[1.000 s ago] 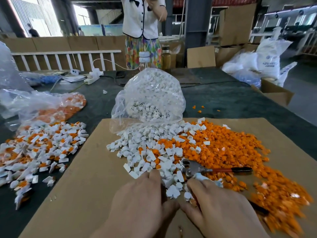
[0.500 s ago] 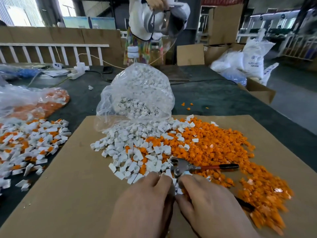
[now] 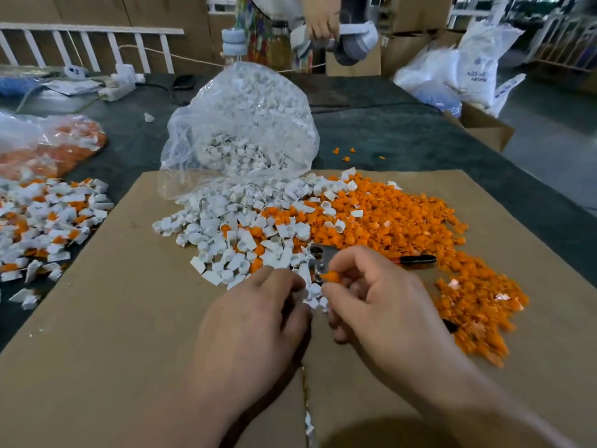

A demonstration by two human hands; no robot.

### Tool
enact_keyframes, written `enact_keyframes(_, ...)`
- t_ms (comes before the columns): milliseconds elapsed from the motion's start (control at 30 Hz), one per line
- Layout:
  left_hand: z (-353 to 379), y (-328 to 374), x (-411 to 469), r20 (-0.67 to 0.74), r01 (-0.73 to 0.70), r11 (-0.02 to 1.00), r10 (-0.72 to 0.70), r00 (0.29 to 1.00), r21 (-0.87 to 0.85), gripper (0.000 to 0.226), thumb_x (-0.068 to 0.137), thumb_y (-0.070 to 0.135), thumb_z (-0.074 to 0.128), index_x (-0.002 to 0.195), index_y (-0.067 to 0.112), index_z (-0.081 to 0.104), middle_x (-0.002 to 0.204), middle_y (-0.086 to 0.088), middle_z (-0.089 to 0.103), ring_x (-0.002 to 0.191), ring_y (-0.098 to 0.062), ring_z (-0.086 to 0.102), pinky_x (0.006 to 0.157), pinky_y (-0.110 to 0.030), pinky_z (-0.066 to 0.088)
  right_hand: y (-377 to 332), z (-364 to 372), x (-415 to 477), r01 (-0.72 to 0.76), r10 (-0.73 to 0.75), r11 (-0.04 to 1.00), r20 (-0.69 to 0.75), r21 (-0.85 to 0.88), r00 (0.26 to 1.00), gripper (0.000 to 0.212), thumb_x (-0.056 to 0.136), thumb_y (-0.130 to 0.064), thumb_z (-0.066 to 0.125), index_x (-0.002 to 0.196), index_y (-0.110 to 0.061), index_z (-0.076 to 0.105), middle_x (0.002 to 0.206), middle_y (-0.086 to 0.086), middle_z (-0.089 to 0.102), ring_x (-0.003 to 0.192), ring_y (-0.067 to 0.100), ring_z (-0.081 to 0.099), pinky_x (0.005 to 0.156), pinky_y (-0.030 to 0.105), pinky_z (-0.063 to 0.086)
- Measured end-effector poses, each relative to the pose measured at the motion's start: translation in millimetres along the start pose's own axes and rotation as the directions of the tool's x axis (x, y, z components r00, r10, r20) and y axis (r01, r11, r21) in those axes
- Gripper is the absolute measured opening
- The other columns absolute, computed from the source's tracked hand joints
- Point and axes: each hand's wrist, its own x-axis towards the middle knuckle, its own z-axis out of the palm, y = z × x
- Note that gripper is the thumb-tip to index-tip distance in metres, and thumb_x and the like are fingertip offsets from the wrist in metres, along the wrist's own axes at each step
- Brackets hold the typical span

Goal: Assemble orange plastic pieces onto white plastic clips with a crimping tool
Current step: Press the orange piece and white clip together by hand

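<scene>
- Hands: the left hand (image 3: 258, 321) is nearest. Its fingers curl down into the near edge of the white clips (image 3: 232, 237). The fingertips are hidden, so it cannot be told whether a clip is gripped. The right hand (image 3: 381, 305) pinches one orange piece (image 3: 332, 277) between thumb and forefinger, just beside the left fingertips.
- Drop risk: the orange piece is held only at its edge. A slip would send it into the loose clips below, where it is hard to recover.
- Misfit risk: if the piece meets a clip tilted or reversed, crimping would probably crack the plastic instead of seating it.
- Crimping tool (image 3: 321, 255): it lies on the cardboard sheet (image 3: 113, 318) just beyond the right hand, with its head among the clips and its handle pointing right. Neither hand holds it. Reaching for it while pinching the piece could shift the alignment, and stray parts could lodge in the head.
- Orange pile (image 3: 403, 227): it overlaps the white clips at the middle, so a wrong or doubled part may be picked up.
- Bag (image 3: 245, 124): its open mouth faces the sheet and spills clips. A knock would release more of them over the work area.
- Finished parts (image 3: 48, 221): these lie to the left on the table (image 3: 403, 134), off the sheet. A careless toss could send a part off the table edge.
</scene>
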Motion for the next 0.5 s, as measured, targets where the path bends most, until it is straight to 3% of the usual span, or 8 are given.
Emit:
enact_keyframes(67,0.4,0.8,-0.3,-0.005,0.002,0.997,-0.003,1.0,-0.079,0.019,0.091,0.045,0.056,0.109,0.038,0.061,0.099,0.021,0.058,0.088,-0.001,0.056,0.071,-0.029,0.051,1.0,0.6,0.8,-0.068,0.061,0.979,0.04,0.191,0.997,0.019,0.089,-0.025,0.063,0.097,-0.042,0.06,0.072,0.0,0.068,0.063,0.017,0.07,0.059,0.038,0.06)
enact_keyframes(167,0.3,2.8,-1.3,-0.013,0.0,0.987,-0.002,1.0,-0.162,0.023,0.087,0.046,0.055,0.109,0.04,0.061,0.095,0.029,0.054,0.094,0.006,0.052,0.068,-0.012,0.042,1.9,1.9,3.2,-0.12,0.098,0.914,0.077,0.387,0.992,0.02,0.083,-0.024,0.065,0.099,-0.037,0.065,0.071,0.004,0.069,0.066,0.023,0.071,0.063,0.038,0.058)
enact_keyframes(367,-1.2,5.5,-2.2,-0.049,-0.005,0.949,-0.011,0.999,-0.315,0.028,0.089,0.044,0.055,0.117,0.049,0.054,0.1,0.03,0.058,0.098,0.01,0.055,0.08,-0.005,0.039,1.1,-0.8,6.6,-0.217,0.157,0.822,0.156,0.527,0.975,0.022,0.078,-0.02,0.067,0.097,-0.031,0.069,0.079,0.006,0.073,0.069,0.027,0.073,0.064,0.036,0.06)
enact_keyframes(500,-3.4,7.1,-0.3,-0.038,-0.031,0.949,0.02,0.999,-0.314,0.029,0.09,0.051,0.048,0.111,0.04,0.066,0.098,0.027,0.06,0.097,0.007,0.056,0.079,-0.007,0.04,0.4,-1.5,6.4,-0.266,0.166,0.766,0.22,0.585,0.961,0.021,0.08,-0.014,0.068,0.095,-0.029,0.072,0.077,0.005,0.073,0.069,0.026,0.072,0.066,0.036,0.059)
